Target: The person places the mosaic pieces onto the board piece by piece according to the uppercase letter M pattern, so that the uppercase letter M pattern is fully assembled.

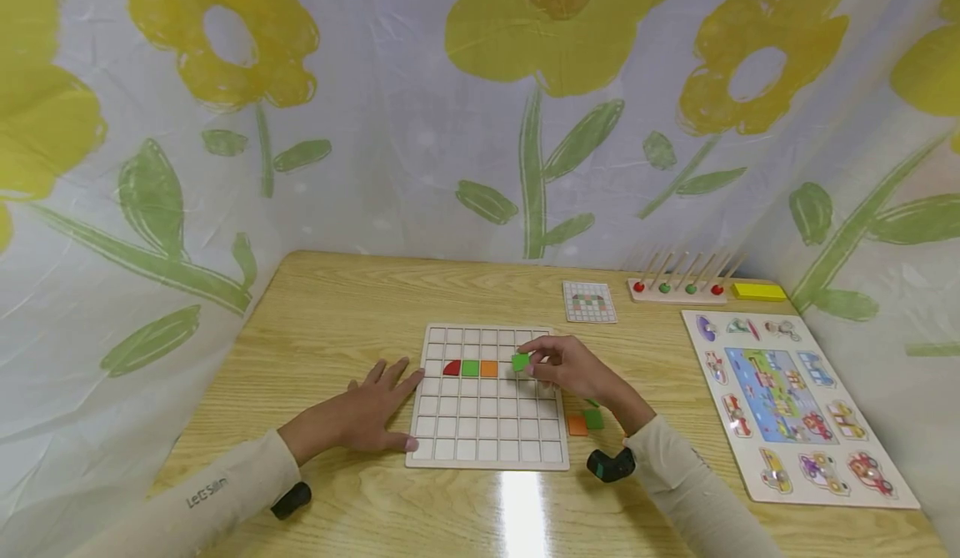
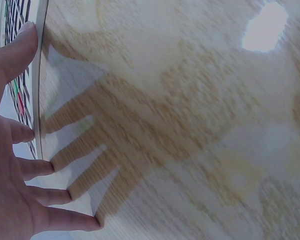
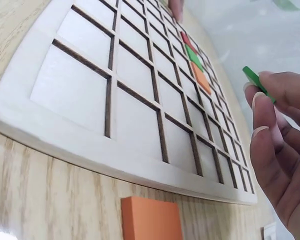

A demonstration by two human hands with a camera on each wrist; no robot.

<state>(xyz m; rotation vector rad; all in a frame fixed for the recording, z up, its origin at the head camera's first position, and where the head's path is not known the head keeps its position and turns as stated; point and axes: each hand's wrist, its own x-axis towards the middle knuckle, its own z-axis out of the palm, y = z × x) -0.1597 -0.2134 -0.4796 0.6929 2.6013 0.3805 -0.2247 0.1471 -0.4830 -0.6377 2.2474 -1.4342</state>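
Between thumb and fingers my right hand (image 1: pixel 566 364) pinches a green square tile (image 1: pixel 521 362), held over the right part of a white grid board (image 1: pixel 487 454). In the right wrist view the same green tile (image 3: pixel 255 80) is seen nearly edge-on, above the board. One row of the grid holds a red quarter-round tile (image 1: pixel 452 368), a green tile (image 1: pixel 470 368) and an orange tile (image 1: pixel 489 369), side by side. My left hand (image 1: pixel 367 412) is spread flat on the table, thumb and fingertips at the board's left edge.
Right of the board lie a loose orange tile (image 1: pixel 577 424) and a green tile (image 1: pixel 593 419), partly near my sleeve. Behind are a pattern card (image 1: pixel 589 302), a peg stand (image 1: pixel 677 294) with beads and a yellow block (image 1: pixel 758 292). A picture puzzle board (image 1: pixel 798 408) occupies the right side.
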